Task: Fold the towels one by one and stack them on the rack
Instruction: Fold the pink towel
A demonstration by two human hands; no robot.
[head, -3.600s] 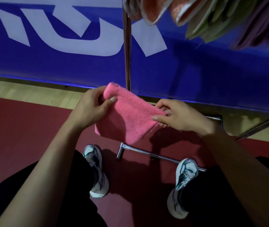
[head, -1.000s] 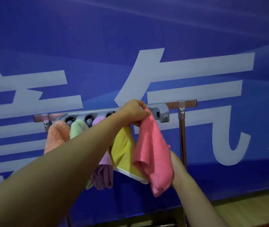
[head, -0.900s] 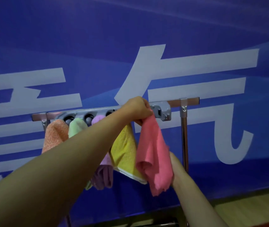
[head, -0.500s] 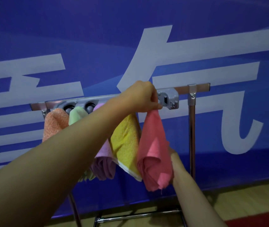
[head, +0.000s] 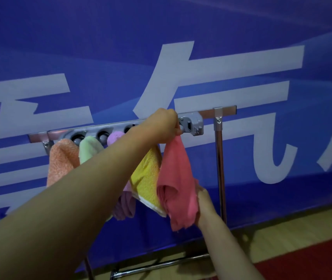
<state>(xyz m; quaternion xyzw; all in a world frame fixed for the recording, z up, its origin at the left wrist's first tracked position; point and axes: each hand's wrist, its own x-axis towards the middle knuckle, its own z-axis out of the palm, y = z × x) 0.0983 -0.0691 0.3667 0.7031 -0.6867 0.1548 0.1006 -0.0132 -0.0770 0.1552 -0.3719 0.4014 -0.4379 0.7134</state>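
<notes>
Left hand: your left hand (head: 162, 126) is up at the rack (head: 193, 122), fingers closed around the top corner of the pink towel (head: 176, 184), pinching it against the grey holder strip just left of the last slot.
Right hand: your right hand (head: 203, 201) is low, mostly hidden behind the pink towel's bottom edge; it touches the cloth there, but you cannot tell whether the fingers are gripping it or only steadying it.
Pink towel: it hangs from your left hand in a loose cone, bunched and folded at the bottom, rightmost in the row.
Other towels: an orange towel (head: 61, 158), a green towel (head: 89, 148), a purple towel (head: 125, 203) and a yellow towel (head: 147, 178) hang from the strip to the left of the pink one; your left forearm crosses in front of the green and purple ones.
Rack: a metal bar carries the grey strip of round slots; a chrome post (head: 220, 168) stands just right of the pink towel, with a low rail near the floor.
Backdrop: a blue banner (head: 262, 37) with large white characters fills the wall behind the rack.
Floor: pale wood runs along the banner, a red mat at the lower right.
</notes>
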